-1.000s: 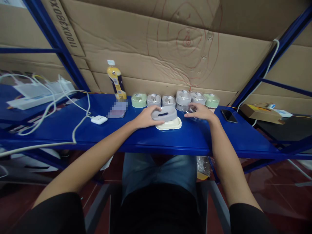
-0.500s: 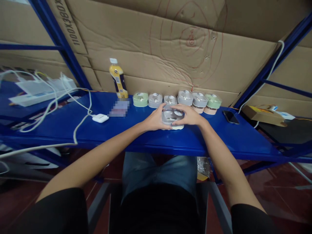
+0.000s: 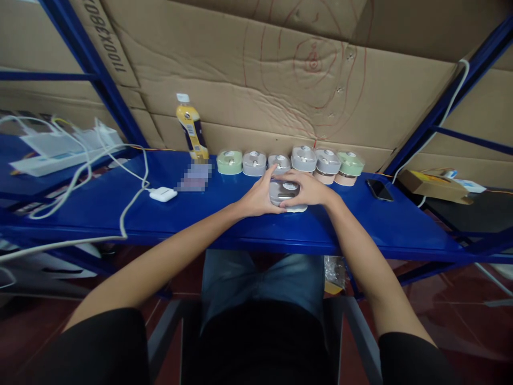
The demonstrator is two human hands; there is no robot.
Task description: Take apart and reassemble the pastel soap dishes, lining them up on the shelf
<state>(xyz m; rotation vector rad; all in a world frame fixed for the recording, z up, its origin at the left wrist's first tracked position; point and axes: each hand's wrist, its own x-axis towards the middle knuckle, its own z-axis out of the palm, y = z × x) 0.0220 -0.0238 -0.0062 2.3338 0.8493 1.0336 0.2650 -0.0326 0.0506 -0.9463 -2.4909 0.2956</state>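
Between my two hands sits a small grey container (image 3: 285,188) with a clear domed lid and a pale base, low over the blue shelf. My left hand (image 3: 258,198) wraps its left side, with the thumb along the near edge. From the right, my right hand (image 3: 310,190) grips it, fingers over the far side and thumb across the front. Just behind stands a row of similar lidded containers: a green one (image 3: 230,162), a grey one (image 3: 254,163) and another grey one (image 3: 279,163) partly hidden by my fingers.
Stacked containers (image 3: 348,167) stand at the row's right end. A yellow bottle (image 3: 192,128) is at the back left, with a white earphone case (image 3: 163,194) on a cable nearer me. A phone (image 3: 379,190) lies to the right. Cardboard (image 3: 224,69) backs the blue shelf (image 3: 200,224).
Both hands still hold the grey container, which has tilted or turned slightly and shifted a little to the right. The camera view has moved slightly.
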